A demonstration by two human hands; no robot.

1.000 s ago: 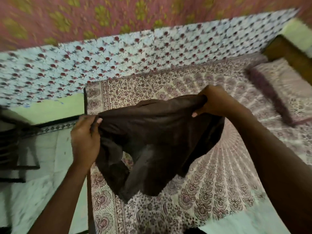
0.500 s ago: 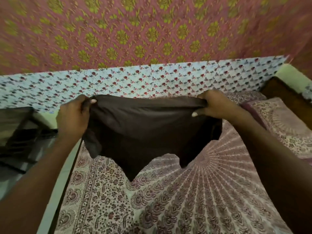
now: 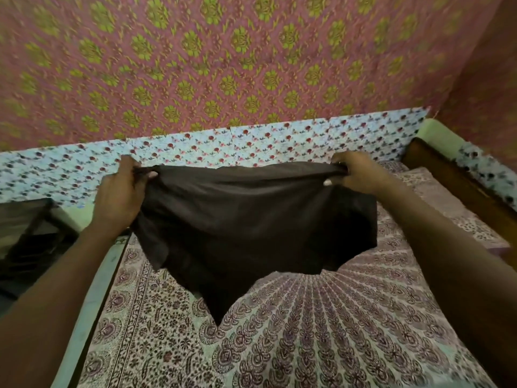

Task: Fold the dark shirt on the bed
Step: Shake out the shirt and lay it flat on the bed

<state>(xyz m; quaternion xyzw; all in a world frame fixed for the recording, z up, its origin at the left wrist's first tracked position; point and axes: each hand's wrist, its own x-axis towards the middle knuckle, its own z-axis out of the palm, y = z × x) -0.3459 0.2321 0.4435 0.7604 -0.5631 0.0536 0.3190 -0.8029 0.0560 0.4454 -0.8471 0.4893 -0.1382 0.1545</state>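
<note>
The dark shirt (image 3: 251,219) hangs in the air above the bed (image 3: 307,331), stretched wide between both hands. My left hand (image 3: 120,197) grips its upper left corner, fingers curled round bunched cloth. My right hand (image 3: 355,172) pinches the upper right corner. The top edge runs nearly level between them. The lower part drapes down in uneven folds, with one point hanging lowest near the middle, just above the patterned bedsheet.
A pillow (image 3: 447,208) lies at the bed's right end against a dark wooden headboard (image 3: 453,177). A floral-papered wall (image 3: 251,65) rises behind the bed. A dark piece of furniture (image 3: 25,233) stands on the floor to the left of the bed edge.
Both hands have lifted the shirt higher and pulled it wider, so its top edge is now taut and level. The view has tilted up toward the wall.
</note>
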